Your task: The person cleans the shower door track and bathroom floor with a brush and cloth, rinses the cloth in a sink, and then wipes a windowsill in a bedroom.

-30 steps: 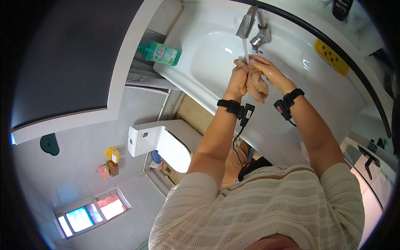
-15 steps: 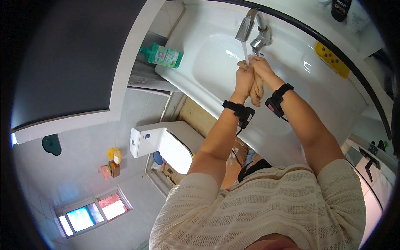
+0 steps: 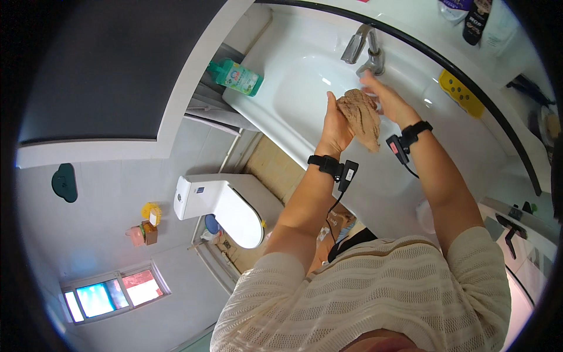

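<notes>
A wet, crumpled brown cloth (image 3: 360, 116) hangs over the white sink basin (image 3: 287, 88). My left hand (image 3: 336, 128) grips it from the left, thumb pointing up along its edge. On the cloth's other side, my right hand (image 3: 392, 101) has its fingers apart, the upper ones reaching by the base of the chrome faucet (image 3: 355, 47). Its lower fingers are close to the cloth's edge; whether they touch it I cannot tell. No water stream shows under the spout. Each wrist wears a black strap with a small cabled device.
A green bottle (image 3: 239, 78) lies at the sink's left end. A yellow holed soap dish (image 3: 461, 94) sits on the right rim. Tubes (image 3: 476, 20) stand on the shelf at upper right. Below left is a white toilet (image 3: 231, 214). A dark-faced panel (image 3: 111, 70) fills the upper left.
The stream from the faucet has stopped. My hands have moved apart, the right one opening off the cloth, and the bunched cloth has spread wider in my left hand.
</notes>
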`<move>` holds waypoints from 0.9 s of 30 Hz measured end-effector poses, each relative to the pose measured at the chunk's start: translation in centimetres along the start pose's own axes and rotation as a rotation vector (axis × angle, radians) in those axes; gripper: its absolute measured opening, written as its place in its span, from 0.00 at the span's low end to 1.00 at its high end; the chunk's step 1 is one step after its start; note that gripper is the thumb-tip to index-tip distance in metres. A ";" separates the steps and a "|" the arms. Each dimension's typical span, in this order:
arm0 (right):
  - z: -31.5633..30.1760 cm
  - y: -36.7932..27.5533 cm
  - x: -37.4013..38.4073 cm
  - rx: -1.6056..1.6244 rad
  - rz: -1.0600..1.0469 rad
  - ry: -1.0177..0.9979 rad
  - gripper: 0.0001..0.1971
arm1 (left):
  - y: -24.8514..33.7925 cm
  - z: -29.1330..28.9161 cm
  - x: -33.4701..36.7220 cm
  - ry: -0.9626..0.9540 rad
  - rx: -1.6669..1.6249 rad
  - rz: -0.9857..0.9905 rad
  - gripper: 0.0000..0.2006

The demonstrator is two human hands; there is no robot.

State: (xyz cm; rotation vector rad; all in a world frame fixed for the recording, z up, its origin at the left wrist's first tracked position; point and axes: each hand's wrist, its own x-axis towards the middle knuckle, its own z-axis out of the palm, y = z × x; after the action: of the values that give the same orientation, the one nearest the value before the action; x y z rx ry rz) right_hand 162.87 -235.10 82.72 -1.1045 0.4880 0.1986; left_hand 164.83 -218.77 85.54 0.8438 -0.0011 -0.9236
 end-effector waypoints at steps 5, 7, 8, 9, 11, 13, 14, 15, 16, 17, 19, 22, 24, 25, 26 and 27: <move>2.4 -0.2 -4.1 -0.353 -0.330 -0.025 0.31 | -0.3 1.3 0.5 -0.041 -0.057 -0.074 0.37; 1.7 0.2 -4.7 -0.550 -0.403 0.072 0.22 | -0.6 2.2 0.4 -0.085 -0.029 -0.140 0.38; 1.3 -0.1 -5.0 -0.483 -0.468 0.096 0.16 | -0.8 2.9 0.3 -0.108 0.016 -0.144 0.39; 1.1 -0.3 -5.1 -0.488 -0.474 0.111 0.16 | -1.0 3.5 0.3 -0.131 0.062 -0.147 0.40; 0.7 0.2 -4.9 -0.305 -0.544 0.362 0.16 | -2.4 3.4 0.3 0.110 0.195 -0.149 0.41; 0.5 -0.1 -5.1 -0.045 -0.582 0.373 0.12 | -3.5 3.9 0.0 0.354 0.337 -0.142 0.42; 0.4 -0.4 -5.5 0.174 -0.575 0.377 0.09 | -4.1 4.3 -0.7 0.331 0.299 -0.251 0.43; 0.3 -0.6 -6.0 0.393 -0.565 0.377 0.07 | -4.8 4.6 -1.5 0.310 0.260 -0.362 0.44; 0.5 -0.7 -6.8 0.445 -0.553 0.355 0.11 | -4.8 5.3 -3.1 0.084 0.155 -0.347 0.41; 0.8 -0.7 -7.4 0.459 -0.553 0.363 0.11 | -5.1 5.3 -3.1 0.086 0.166 -0.357 0.41; 1.5 -0.4 -8.3 0.458 -0.582 0.224 0.15 | -5.3 5.0 -2.6 -0.146 -0.107 -0.247 0.39; -0.5 -0.2 -8.0 -0.257 -0.636 0.209 0.17 | -3.8 6.8 -0.6 -0.061 -0.087 -0.216 0.37; 0.7 -0.3 -9.6 -0.836 -0.922 0.306 0.15 | -2.1 6.9 -1.3 -0.050 0.034 -0.179 0.38; 1.7 -0.1 -10.4 -1.036 -0.946 0.361 0.18 | -2.1 6.3 -1.3 -0.051 0.042 -0.165 0.37; 1.5 -0.3 -10.8 -1.136 -0.916 0.335 0.18 | -2.2 6.8 -1.3 -0.027 0.029 -0.142 0.33; 1.2 -0.5 -11.3 -1.235 -0.885 0.304 0.19 | -2.6 6.9 -1.3 -0.002 0.016 -0.118 0.30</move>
State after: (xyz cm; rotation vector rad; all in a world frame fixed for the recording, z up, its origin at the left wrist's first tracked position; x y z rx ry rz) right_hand 153.48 -233.27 88.84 -2.4696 0.0442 -0.5406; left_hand 159.85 -223.10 89.07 0.8651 0.0401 -1.0362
